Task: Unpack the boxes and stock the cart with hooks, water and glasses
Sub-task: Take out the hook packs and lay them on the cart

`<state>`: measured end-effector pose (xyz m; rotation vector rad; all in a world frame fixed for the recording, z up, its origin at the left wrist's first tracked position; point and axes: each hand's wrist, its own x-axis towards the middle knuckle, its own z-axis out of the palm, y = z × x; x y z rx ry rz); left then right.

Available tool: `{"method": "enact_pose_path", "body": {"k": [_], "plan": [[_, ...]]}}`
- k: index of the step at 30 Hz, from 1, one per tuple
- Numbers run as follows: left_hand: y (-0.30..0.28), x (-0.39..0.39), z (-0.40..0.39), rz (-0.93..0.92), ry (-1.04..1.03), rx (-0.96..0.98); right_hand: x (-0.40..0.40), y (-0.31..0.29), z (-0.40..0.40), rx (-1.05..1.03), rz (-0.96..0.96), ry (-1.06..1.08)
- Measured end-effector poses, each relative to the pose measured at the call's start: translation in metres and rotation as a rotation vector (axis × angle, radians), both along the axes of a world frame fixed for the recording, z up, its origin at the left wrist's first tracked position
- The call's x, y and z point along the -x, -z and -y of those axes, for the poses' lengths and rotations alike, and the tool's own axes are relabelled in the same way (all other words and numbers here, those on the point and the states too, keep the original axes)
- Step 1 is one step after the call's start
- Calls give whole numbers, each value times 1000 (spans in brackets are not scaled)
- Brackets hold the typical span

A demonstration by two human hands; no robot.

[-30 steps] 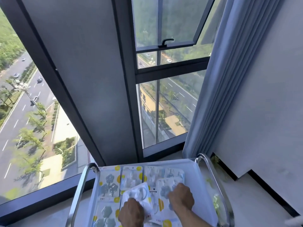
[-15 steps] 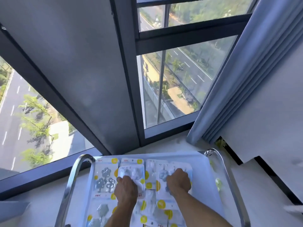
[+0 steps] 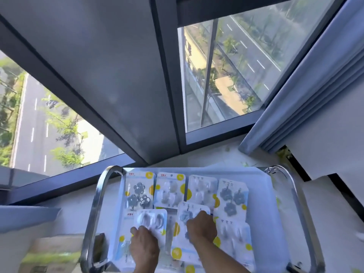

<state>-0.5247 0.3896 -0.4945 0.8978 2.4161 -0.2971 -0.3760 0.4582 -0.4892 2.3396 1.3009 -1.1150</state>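
Pressing flat on two carded blister packs of plastic hooks (image 3: pixel 150 223), the left hand (image 3: pixel 144 246) and right hand (image 3: pixel 201 229) fill the white steel-railed cart's (image 3: pixel 94 205) top shelf, hooks well underway, water and glasses nowhere visible.

Cart top tray (image 3: pixel 262 194): hook packs (image 3: pixel 201 191) cover the left and middle in touching rows, two overlapping under the hands, left (image 3: pixel 144 246) and right (image 3: pixel 201 228); a bare strip runs along the tray's right side, open from above; curved steel rails (image 3: pixel 96 201) bound both sides, blocking sideways entry at tray level; window frame (image 3: pixel 167 95) and curtain (image 3: pixel 307 91) stand beyond the far edge; a cardboard box (image 3: pixel 53 253) lies left of the cart.
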Motion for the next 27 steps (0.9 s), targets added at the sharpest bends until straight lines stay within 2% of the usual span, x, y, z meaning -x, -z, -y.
{"method": "enact_pose_path", "body": {"k": [6,13,18,23,27], "plan": [[-2,54,27,-33,-76,19,54,10,34,27,-18,-125],[23,78,31,54,83,-46,87,26,58,-2,50,-146],[35,88,37,31,174,-80,101,36,67,-19,94,-93],[26,93,46,17,200,-84,105,25,75,-51,130,-101],[0,89,51,34,202,-125,100,-7,75,-75,96,-134]]}}
